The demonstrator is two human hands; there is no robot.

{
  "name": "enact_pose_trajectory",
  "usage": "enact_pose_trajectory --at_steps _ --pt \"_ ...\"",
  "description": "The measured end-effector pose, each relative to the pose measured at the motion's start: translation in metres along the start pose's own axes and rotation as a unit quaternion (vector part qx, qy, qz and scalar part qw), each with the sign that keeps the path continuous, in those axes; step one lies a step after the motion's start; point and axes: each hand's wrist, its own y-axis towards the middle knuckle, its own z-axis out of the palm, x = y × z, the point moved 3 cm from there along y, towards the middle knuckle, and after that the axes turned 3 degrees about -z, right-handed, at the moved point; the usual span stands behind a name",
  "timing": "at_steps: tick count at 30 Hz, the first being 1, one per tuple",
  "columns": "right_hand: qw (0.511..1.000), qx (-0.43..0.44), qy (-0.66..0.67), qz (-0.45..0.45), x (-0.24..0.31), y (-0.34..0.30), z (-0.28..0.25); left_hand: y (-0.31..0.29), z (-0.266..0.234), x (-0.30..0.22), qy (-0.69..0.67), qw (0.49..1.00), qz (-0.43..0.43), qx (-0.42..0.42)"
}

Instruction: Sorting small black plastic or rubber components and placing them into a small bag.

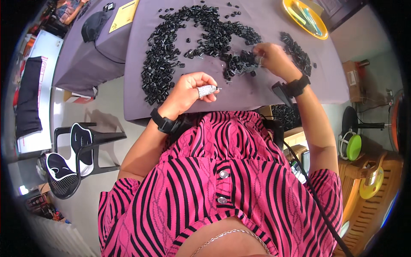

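Note:
My left hand (pixel 188 92) is above the near edge of the cloth-covered table, its fingers pinched on a small black part (pixel 218 88) with a thin pin-like tip. A speckled white-grey wrap (pixel 206 91) covers one of its fingers. Farther right, my right hand (pixel 276 62) reaches down to a middle heap of small black parts and thin clear or metallic pieces (pixel 244 65). Its fingers are pressed together at the heap's edge; what is between them is too small to make out. A large curved spread of black plastic pieces (pixel 159 70) lies on the left.
Another strip of black pieces (pixel 298 53) lies right of my right hand. A yellow-rimmed tray (pixel 324 31) sits at the far right. A side table holds a yellow sheet (pixel 124 16) and a black cap-like item (pixel 95 25). A black cable (pixel 314 195) runs past my right side.

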Motion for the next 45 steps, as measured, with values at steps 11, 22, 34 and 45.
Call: enact_pose_trajectory --at_steps 11,22,34,45 --pt "0.997 -0.057 0.037 -0.048 0.04 -0.027 -0.014 0.0 -0.003 0.002 -0.009 1.0 0.015 0.014" --pt "0.998 -0.05 0.019 -0.021 0.054 -0.052 0.02 0.002 -0.005 0.004 -0.019 1.0 0.008 0.013" --pt "0.914 -0.043 0.4 0.049 0.09 -0.065 0.038 0.002 -0.006 0.003 -0.055 0.998 0.025 -0.021" --pt "0.871 0.034 0.49 0.022 0.098 -0.069 0.052 -0.019 0.02 -0.031 0.027 0.992 0.119 -0.027"
